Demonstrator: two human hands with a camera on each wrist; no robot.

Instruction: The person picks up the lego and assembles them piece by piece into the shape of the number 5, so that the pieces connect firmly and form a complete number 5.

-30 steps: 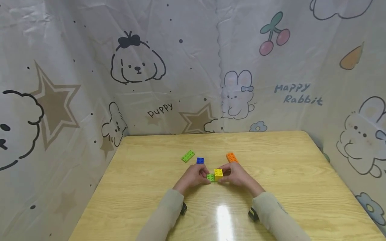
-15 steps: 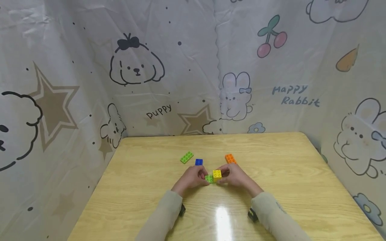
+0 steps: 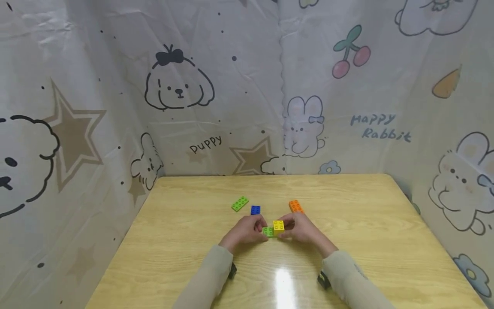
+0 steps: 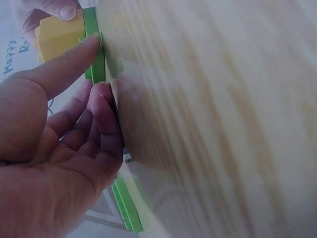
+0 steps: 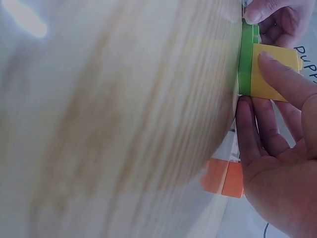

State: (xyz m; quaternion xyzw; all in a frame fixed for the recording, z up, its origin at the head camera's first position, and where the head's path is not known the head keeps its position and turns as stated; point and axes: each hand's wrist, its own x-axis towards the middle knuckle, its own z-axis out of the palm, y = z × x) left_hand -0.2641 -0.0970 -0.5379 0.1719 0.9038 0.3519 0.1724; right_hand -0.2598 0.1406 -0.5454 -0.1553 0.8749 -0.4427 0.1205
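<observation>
A flat green brick (image 3: 268, 231) lies on the table between my hands, its left studs bare. On its right end sits a yellow block (image 3: 278, 227), flush against the green in the right wrist view. My left hand (image 3: 245, 229) pinches the green brick's left end, with the thumb on the near side and fingertips at the far side. With thumb and fingers, my right hand (image 3: 302, 227) grips the yellow block from the right. The right thumb (image 5: 282, 77) presses on the yellow side face. My left hand is close to a blue brick (image 3: 255, 210) just behind it.
Another flat green brick (image 3: 240, 204) lies behind and left of the blue one. An orange brick (image 3: 296, 206) rests behind my right hand, which partly hides it. The wooden table (image 3: 173, 231) backs onto a printed cloth (image 3: 247, 86).
The head view has shifted slightly. Both hands keep their holds, and the yellow block stays on the green brick with no clear movement.
</observation>
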